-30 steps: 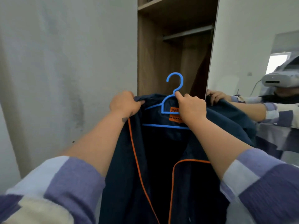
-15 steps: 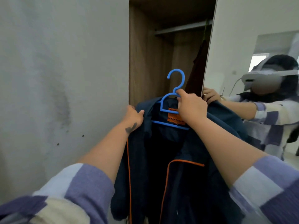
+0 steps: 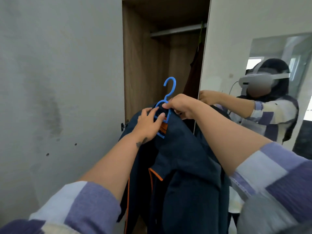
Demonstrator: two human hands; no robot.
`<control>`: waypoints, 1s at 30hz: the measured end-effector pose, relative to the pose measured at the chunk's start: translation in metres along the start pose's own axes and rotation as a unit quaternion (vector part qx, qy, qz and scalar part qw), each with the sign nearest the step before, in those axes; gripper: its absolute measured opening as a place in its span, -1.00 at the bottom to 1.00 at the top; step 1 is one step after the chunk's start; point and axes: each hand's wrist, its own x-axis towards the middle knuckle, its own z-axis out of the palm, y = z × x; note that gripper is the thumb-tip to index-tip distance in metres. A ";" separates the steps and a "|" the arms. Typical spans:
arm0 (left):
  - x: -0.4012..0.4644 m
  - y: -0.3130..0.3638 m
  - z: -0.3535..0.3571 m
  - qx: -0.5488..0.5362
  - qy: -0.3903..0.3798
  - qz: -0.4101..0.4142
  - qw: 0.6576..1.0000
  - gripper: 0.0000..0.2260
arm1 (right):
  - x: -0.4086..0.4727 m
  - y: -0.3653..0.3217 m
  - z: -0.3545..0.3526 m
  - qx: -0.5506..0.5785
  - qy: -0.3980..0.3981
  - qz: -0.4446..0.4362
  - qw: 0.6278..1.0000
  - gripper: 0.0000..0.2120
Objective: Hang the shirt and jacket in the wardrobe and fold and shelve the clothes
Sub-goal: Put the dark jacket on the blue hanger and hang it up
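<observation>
A dark navy jacket with orange piping hangs from a blue plastic hanger, held up in front of the open wardrobe. My right hand grips the hanger at its neck, just under the hook. My left hand rests on the jacket's collar by the orange label, fingers curled over the hanger's shoulder. The hanger is turned edge-on, its hook pointing up, well below the metal rail inside the wardrobe.
A dark garment hangs from the rail on a green hanger at the right. The white wardrobe door stands open at right, with a mirror that reflects a person. A grey wall lies at left.
The jacket and hanger have turned from facing me to edge-on. My left hand slid from the jacket's left shoulder to the collar by the hanger. The view has come closer to the wardrobe.
</observation>
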 end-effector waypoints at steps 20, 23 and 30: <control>-0.046 0.079 -0.001 0.318 0.073 -0.175 0.929 -0.73 | 0.032 -0.017 0.021 0.169 -0.031 -0.060 0.983 -0.78; -0.031 0.074 -0.006 0.299 0.115 -0.146 0.936 -0.78 | 0.043 -0.026 0.016 0.183 -0.015 -0.094 0.978 -0.89; 0.052 0.052 -0.023 0.251 0.163 -0.070 0.952 -0.75 | 0.105 -0.057 0.003 0.196 0.061 -0.153 0.967 -0.81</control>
